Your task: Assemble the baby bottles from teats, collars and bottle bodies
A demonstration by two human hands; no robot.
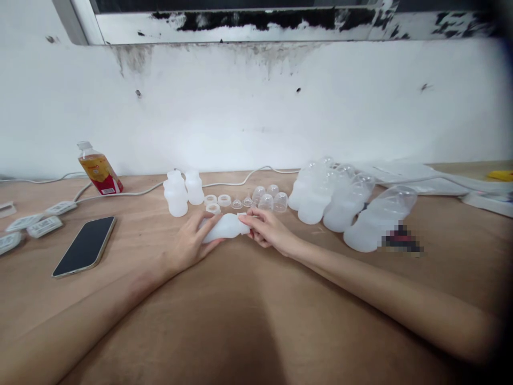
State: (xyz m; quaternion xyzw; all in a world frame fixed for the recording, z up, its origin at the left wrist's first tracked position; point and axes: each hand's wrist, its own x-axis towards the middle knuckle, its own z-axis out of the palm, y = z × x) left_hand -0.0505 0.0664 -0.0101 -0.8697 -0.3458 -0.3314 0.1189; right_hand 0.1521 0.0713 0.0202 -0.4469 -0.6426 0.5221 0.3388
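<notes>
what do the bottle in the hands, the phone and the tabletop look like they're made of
Bottle: probably plastic, matte and milky, as it looks cloudy white.
Phone: likely glass front, smooth and dark, with a metallic-looking pale rim.
Tabletop: brown with a dull sheen; wood or a sheet covering, I can't tell.

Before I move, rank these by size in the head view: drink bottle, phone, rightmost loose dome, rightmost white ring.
1. Phone
2. Drink bottle
3. Rightmost loose dome
4. Rightmost white ring
The phone's nearness to the camera enlarges it.
</notes>
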